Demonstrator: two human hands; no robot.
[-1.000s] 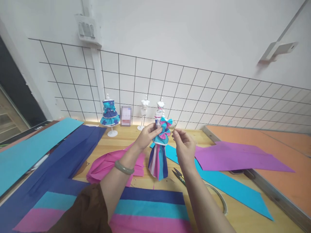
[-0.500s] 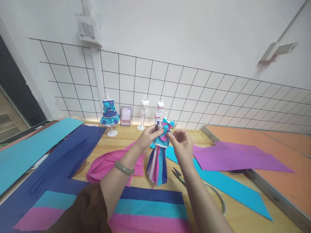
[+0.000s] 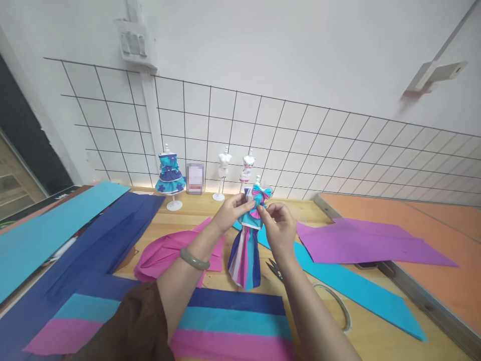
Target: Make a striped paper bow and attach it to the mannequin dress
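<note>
A small dress form in a striped paper dress [image 3: 245, 258] is held upright in front of me. Its skirt has navy, pink, pale and blue panels, and a blue-and-pink bow [image 3: 262, 192] sits at the chest. My left hand [image 3: 232, 211] grips the bodice from the left, thumb across the front. My right hand [image 3: 278, 224] pinches at the waist on the right side, thumb and forefinger together by the pink frill; any small piece between those fingers is hidden. Dark-bladed scissors [image 3: 274, 269] lie beside the skirt, partly behind my right forearm.
Striped paper [image 3: 233, 321] covers the near table. Pink paper [image 3: 165, 258] lies left, a blue strip [image 3: 361, 283] and purple sheet [image 3: 376, 243] right. Behind stand a dressed form [image 3: 170, 175], a bare white form [image 3: 224, 168] and another form [image 3: 248, 165] before a wire grid.
My right fingers have shifted slightly at the waist of the dress. Both hands still hold the form, and the view has moved a little.
</note>
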